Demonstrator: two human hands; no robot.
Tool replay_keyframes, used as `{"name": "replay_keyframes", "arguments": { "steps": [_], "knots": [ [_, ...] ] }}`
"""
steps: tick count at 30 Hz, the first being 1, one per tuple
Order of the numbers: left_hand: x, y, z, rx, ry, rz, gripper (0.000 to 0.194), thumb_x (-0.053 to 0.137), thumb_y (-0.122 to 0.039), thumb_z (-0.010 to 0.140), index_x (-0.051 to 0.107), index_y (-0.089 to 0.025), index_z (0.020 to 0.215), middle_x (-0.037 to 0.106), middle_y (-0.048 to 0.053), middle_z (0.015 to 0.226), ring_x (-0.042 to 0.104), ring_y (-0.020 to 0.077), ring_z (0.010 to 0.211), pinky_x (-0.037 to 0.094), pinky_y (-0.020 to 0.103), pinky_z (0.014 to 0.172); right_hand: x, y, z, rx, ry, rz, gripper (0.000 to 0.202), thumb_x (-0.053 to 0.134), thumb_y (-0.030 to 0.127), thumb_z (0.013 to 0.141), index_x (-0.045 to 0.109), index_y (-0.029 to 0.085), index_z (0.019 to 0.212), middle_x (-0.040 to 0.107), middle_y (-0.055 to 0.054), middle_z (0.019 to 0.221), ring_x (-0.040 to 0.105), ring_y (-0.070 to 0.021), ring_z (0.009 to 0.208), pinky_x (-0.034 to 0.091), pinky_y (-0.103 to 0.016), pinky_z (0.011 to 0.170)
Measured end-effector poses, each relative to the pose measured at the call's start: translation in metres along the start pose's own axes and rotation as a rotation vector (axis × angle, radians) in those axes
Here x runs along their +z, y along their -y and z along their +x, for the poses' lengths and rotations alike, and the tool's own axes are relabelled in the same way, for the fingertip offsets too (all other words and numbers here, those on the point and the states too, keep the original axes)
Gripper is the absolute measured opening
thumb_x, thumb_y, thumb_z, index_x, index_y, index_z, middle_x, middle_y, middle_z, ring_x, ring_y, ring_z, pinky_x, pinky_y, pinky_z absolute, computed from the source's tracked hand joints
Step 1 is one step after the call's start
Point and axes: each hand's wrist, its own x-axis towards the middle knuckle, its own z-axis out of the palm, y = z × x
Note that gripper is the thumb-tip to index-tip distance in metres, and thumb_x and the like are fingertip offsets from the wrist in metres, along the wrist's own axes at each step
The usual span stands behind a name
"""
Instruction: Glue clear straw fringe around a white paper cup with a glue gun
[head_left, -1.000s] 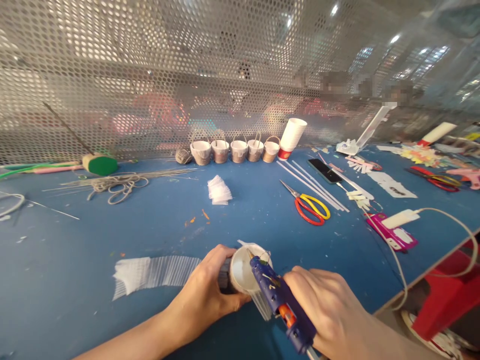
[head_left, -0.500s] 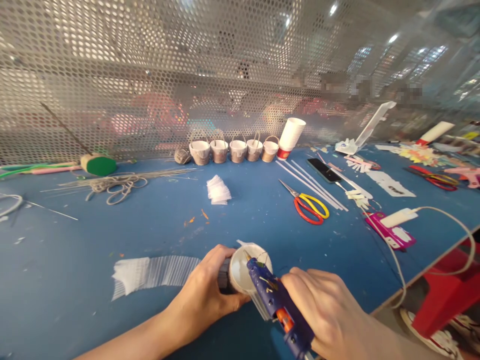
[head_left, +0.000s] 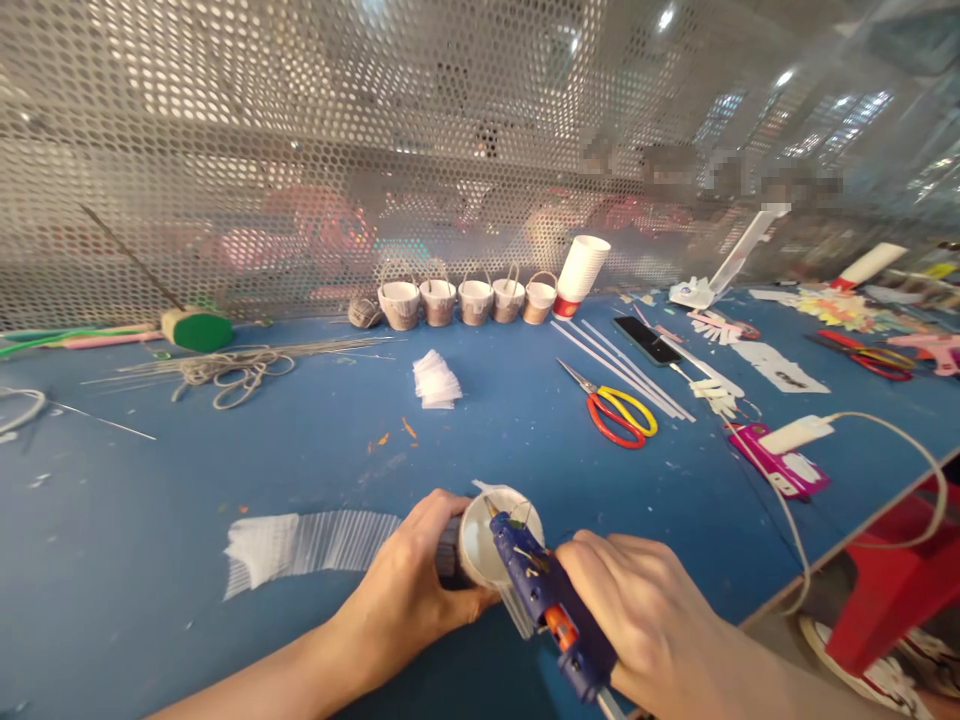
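Observation:
My left hand is closed round the left side of a paper cup near the front of the table. My right hand grips a dark blue glue gun with an orange part showing. The gun's nozzle points up and left over the cup's mouth; whether it touches the inner wall I cannot tell. Strips of clear, pleated-looking material lie in a row to the left of my left hand. A small stack of whitish sheets sits beyond the cup. Part of the cup is hidden by my fingers.
Several small handled buckets stand at the back beside a stack of paper cups and a twine ball. Scissors, a phone and a white cable lie to the right. Cord lies at left.
The glue gun and my right hand have shifted slightly to the left, with the nozzle nearer the cup's left inner side. My left hand and the cup stay in place.

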Motion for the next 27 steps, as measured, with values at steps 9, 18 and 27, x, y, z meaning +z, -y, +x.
{"name": "replay_keyframes", "arguments": {
  "steps": [9, 18, 27],
  "knots": [
    [0.001, -0.001, 0.000, -0.009, -0.010, -0.007, 0.036, 0.069, -0.031, 0.070, 0.052, -0.022, 0.100, 0.063, 0.003, 0.095, 0.061, 0.0210, 0.085, 0.051, 0.035, 0.076, -0.005, 0.002, -0.002, 0.043, 0.027, 0.073, 0.022, 0.036, 0.001, 0.072, 0.046, 0.021, 0.073, 0.051, 0.000, 0.063, 0.048, -0.0159, 0.052, 0.032, -0.029, 0.050],
    [-0.001, -0.002, 0.001, -0.021, 0.011, 0.002, 0.036, 0.069, -0.027, 0.069, 0.052, -0.022, 0.101, 0.064, 0.004, 0.097, 0.061, 0.0214, 0.086, 0.050, 0.033, 0.073, 0.001, 0.000, 0.001, 0.055, 0.010, 0.047, 0.024, 0.036, 0.000, 0.070, 0.047, 0.020, 0.073, 0.052, -0.001, 0.061, 0.048, -0.0165, 0.051, 0.031, -0.029, 0.049],
    [-0.005, -0.008, 0.001, -0.062, 0.031, 0.012, 0.039, 0.070, -0.024, 0.067, 0.053, -0.022, 0.102, 0.064, 0.005, 0.099, 0.062, 0.0225, 0.088, 0.050, 0.034, 0.076, -0.007, -0.022, 0.002, 0.463, -0.131, 0.479, 0.013, 0.057, 0.033, 0.085, 0.055, 0.021, 0.080, 0.058, 0.003, 0.060, 0.053, -0.0116, 0.050, 0.042, -0.022, 0.050]
  ]
}}
